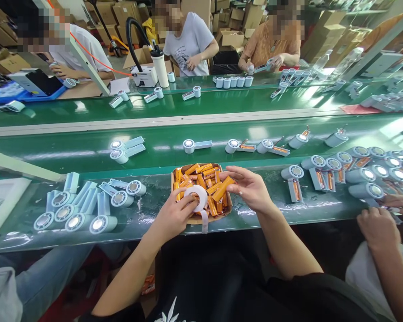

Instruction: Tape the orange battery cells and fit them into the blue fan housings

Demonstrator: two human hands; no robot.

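Note:
My left hand [176, 210] is closed on a roll of white tape [200, 195], its loose end hanging over the near rim of a cardboard box [229, 211]. Between the thumb and fingers of my right hand [250, 185] is an orange battery [222, 189], tilted above the box's right side. Many similar orange-wrapped batteries [204, 169] lie jumbled inside the box, which stands at the bench's near edge in front of me.
Light blue fan housings [103, 223] cluster on the left; others with batteries in their handles [293, 172] stand at right. More sit along the green conveyor belt [168, 165]. A co-worker's hands [379, 223] work at far right. Several people sit across the line.

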